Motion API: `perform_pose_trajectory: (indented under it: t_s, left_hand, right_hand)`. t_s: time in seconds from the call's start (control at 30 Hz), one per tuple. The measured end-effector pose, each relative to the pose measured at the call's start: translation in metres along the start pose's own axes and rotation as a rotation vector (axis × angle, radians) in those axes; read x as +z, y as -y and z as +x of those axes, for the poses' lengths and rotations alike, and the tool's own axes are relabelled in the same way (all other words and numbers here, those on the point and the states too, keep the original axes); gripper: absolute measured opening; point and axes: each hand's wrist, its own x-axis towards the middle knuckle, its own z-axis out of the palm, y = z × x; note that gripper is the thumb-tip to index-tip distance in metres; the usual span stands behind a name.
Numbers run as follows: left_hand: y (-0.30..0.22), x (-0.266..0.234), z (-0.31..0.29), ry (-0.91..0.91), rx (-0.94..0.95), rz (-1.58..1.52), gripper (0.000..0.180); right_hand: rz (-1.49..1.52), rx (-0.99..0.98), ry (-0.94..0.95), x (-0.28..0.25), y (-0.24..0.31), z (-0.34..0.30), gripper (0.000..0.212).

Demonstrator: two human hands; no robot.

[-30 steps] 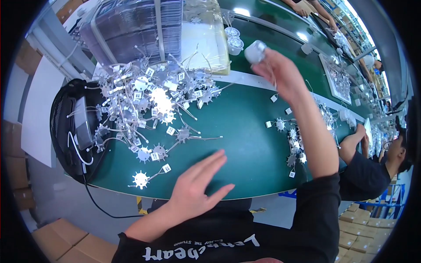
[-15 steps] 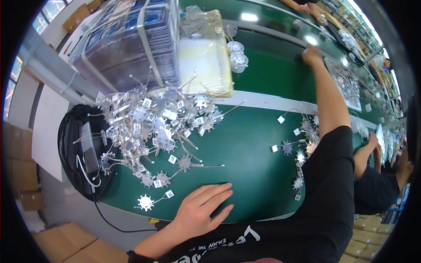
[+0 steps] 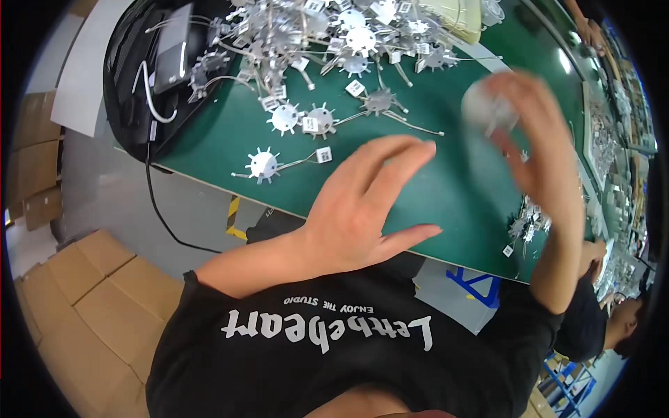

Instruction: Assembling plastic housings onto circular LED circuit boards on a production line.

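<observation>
My left hand [image 3: 355,202] hovers over the near edge of the green table, fingers stretched out and thumb apart, with nothing in it. Above the table on the right, my right hand [image 3: 536,139] is smeared by motion. Its fingers are round a whitish, round, cup-like piece [image 3: 483,110], too blurred to tell its kind. Left of my left hand lies a silver star-shaped disc with a wire [image 3: 263,165] and a white square tag [image 3: 323,155]. Another wired disc [image 3: 380,102] lies just beyond that hand.
A tangled heap of wired discs [image 3: 359,42] covers the far left. A smaller cluster [image 3: 529,221] lies at right, under my right forearm. A black mesh tray [image 3: 122,90] holds a grey device [image 3: 173,52] with a cable. Cartons [image 3: 90,279] stand lower left; other people are at far right.
My right hand has come back from the far right of the table and now carries the whitish round piece. My left hand stays open. The view has tilted down toward my shirt.
</observation>
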Motion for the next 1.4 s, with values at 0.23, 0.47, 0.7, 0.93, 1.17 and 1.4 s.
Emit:
perform_pose_trajectory:
  t_s: [0.23,0.47,0.7,0.93,1.17,1.4]
  left_hand:
    - [0.009,-0.004,-0.01,0.105,0.054,0.215,0.079]
    - [-0.014,-0.018,0.002,0.104,0.211,0.447,0.073]
    - [-0.076,-0.015,0.097,0.388,-0.083,-0.073,0.065]
    - [-0.049,0.103,0.239,0.627,-0.547,-0.436,0.072]
    - [-0.011,0.261,0.337,0.457,-0.664,-0.634,0.084]
    - [-0.003,0.33,0.377,0.585,-0.706,-0.788,0.08]
  right_hand:
    - [0.516,0.173,0.107,0.057,0.078,-0.039,0.062]
    - [0.235,0.361,-0.207,0.0,0.013,-0.067,0.055]
    - [-0.004,0.994,-1.018,-0.079,-0.273,-0.189,0.042]
    - [-0.506,1.383,-0.768,-0.132,-0.499,-0.422,0.06]
    - [-0.056,1.544,-0.575,-0.081,-0.504,-0.351,0.088]
    - [0.348,1.647,-0.456,-0.094,-0.487,-0.31,0.099]
